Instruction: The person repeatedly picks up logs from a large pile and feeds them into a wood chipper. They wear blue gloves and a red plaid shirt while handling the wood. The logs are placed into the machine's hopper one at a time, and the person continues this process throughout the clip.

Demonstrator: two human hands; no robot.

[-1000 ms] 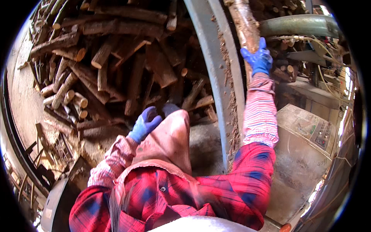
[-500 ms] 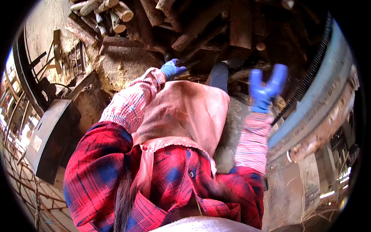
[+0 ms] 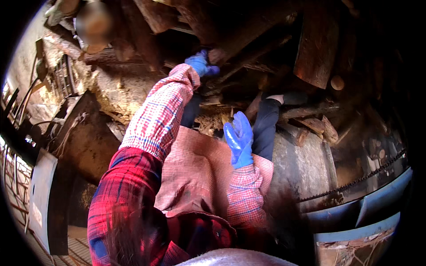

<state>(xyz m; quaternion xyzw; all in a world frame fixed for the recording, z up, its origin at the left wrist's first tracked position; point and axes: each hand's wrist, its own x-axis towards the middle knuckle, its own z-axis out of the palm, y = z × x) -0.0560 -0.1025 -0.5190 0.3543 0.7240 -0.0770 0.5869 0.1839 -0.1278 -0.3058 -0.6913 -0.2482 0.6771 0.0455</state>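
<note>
Head view: your apron [image 3: 186,173] spreads over your lap. Right hand [image 3: 241,135] is over its far edge, wide: palm showing, fingers straight and together, thumb apart. Blue trough [image 3: 355,232], lower right, has bark scraps [image 3: 364,242] along its rim; the dark border cuts the rest off. Chain [image 3: 355,181] sags just beyond it; grey floor [image 3: 306,162] gives room between your right hand and the chain. Grey panel [image 3: 42,195] edges the left side. Farther out, left hand [image 3: 200,63] is at the near end of a log [image 3: 253,31], thumb and fingers parted there; shadow hides the contact, so can't tell if you grip. Log slants up-right into the pile [image 3: 151,22], far end lost in dark. Broad slab [image 3: 317,53] juts toward you, right of the log. One upper-left log end [image 3: 94,24] is blurred.
</note>
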